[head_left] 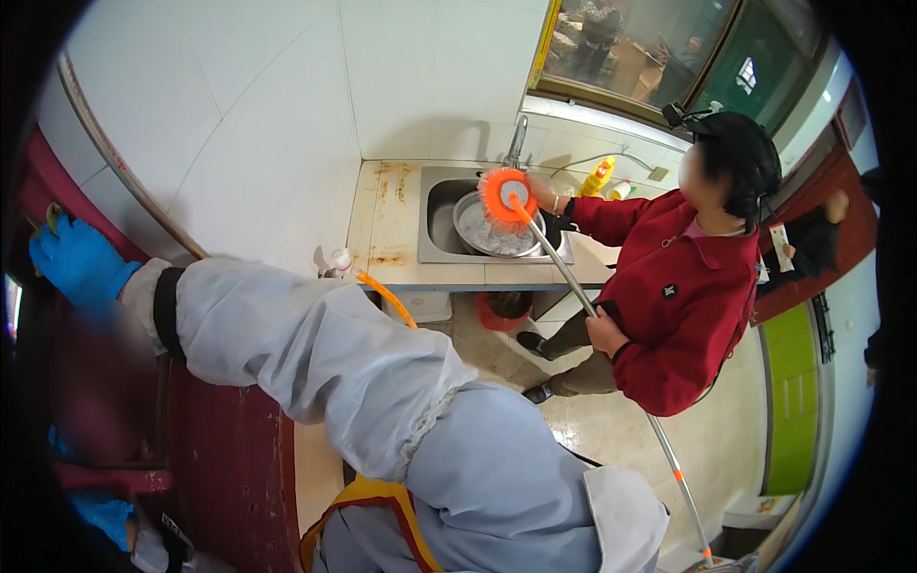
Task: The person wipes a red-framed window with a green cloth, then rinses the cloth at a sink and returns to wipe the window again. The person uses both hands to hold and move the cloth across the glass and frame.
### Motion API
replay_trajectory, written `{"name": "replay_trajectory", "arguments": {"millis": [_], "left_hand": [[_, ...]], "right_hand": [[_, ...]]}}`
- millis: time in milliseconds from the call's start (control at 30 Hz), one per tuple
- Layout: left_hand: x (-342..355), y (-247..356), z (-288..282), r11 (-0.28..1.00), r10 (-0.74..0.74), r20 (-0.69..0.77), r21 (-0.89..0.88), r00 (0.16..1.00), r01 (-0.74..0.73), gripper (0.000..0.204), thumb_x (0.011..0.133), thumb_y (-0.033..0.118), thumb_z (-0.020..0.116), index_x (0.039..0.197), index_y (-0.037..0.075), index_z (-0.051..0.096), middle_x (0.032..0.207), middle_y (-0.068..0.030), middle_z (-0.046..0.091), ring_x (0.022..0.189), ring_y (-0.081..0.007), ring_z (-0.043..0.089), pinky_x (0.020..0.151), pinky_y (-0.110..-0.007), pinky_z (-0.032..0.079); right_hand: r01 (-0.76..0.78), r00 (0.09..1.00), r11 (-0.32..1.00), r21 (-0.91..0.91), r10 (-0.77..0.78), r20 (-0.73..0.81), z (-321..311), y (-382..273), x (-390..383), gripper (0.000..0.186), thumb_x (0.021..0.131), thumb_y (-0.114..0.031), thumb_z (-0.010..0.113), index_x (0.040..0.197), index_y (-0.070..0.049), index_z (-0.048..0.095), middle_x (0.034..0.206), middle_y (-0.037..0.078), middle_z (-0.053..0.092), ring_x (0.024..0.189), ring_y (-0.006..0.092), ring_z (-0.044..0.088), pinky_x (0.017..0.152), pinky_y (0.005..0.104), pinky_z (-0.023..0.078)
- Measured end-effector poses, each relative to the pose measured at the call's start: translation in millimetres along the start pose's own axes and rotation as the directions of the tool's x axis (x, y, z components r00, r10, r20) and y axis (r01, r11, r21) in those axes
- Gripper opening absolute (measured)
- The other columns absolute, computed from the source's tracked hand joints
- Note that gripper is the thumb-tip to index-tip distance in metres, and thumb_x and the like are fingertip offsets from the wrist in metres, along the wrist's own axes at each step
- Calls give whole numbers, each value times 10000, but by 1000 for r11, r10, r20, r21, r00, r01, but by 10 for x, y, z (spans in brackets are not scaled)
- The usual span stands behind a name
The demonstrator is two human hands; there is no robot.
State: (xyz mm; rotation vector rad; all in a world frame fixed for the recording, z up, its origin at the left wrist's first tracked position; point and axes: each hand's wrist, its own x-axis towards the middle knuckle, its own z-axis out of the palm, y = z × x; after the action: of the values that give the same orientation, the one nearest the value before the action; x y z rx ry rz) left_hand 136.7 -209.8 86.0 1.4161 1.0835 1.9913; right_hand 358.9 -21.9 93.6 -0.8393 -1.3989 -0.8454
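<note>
My right hand point(81, 260), in a blue glove, reaches far up to the left and presses against the dark red wooden frame point(229, 458). A scrap of yellow-green cloth point(53, 218) shows at its fingertips. The pale work-coat sleeve point(315, 344) runs across the middle of the view. My left hand point(95, 514), also gloved in blue, sits low at the left edge beside the same red frame; it is mostly hidden and its fingers cannot be made out.
A person in a red jacket point(683, 306) holds an orange-headed mop point(504, 196) over a steel basin point(482, 234) in the sink point(435, 215). On the counter stand a yellow bottle point(598, 176) and a small white bottle point(339, 260). A red bin point(501, 310) is under it, and a green cabinet point(793, 401) at right.
</note>
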Motion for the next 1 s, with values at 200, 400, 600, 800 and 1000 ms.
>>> {"name": "replay_trajectory", "arguments": {"millis": [200, 400, 600, 800, 1000], "left_hand": [[151, -120, -135, 971, -238, -187, -45, 953, 233, 673, 908, 616, 403, 1205, 41, 587, 1127, -101, 630, 1046, -274, 580, 966, -422, 430], [265, -331, -310, 991, 130, 115, 23, 985, -133, 646, 984, 404, 456, 1464, -1, 305, 1445, -170, 431, 1290, -307, 453, 1121, -414, 320], [144, -262, -300, 988, 91, 97, 118, 991, -102, 610, 1001, 409, 417, 1440, -5, 333, 1421, -172, 454, 1284, -295, 461, 1112, -410, 335], [204, -265, -330, 965, 89, 91, 238, 992, -109, 587, 1012, 418, 395, 1434, 13, 349, 1427, -163, 449, 1279, -275, 465, 1103, -389, 345], [194, -179, -207, 993, -115, -39, -42, 993, 113, 575, 1018, 401, 357, 1470, 51, 300, 1470, -147, 398, 1315, -272, 424, 1130, -379, 299]], "right_hand": [[53, 999, 988, 146, -52, -13, -329, -85, -229, 378, 775, -138, 611, 1149, -85, 615, 1086, 153, 595, 977, 362, 586, 766, 411, 500], [208, 963, 925, 319, -250, 97, -443, -456, -699, 334, 820, -157, 557, 1146, -174, 626, 1142, 105, 580, 1020, 365, 568, 877, 441, 493], [-96, 993, 900, 425, 59, 98, -224, -276, -65, 466, 781, -37, 589, 1239, -126, 565, 1156, 132, 549, 1022, 359, 543, 829, 397, 516], [-238, 967, 951, 196, 214, 138, -23, -367, 460, 502, 746, -61, 632, 1239, -34, 541, 1125, 189, 540, 1004, 354, 538, 780, 379, 502], [-65, 993, 970, 232, 41, 106, -83, -736, 176, 474, 766, -160, 616, 1224, -49, 558, 1162, 183, 547, 1035, 339, 537, 853, 451, 481]]}}
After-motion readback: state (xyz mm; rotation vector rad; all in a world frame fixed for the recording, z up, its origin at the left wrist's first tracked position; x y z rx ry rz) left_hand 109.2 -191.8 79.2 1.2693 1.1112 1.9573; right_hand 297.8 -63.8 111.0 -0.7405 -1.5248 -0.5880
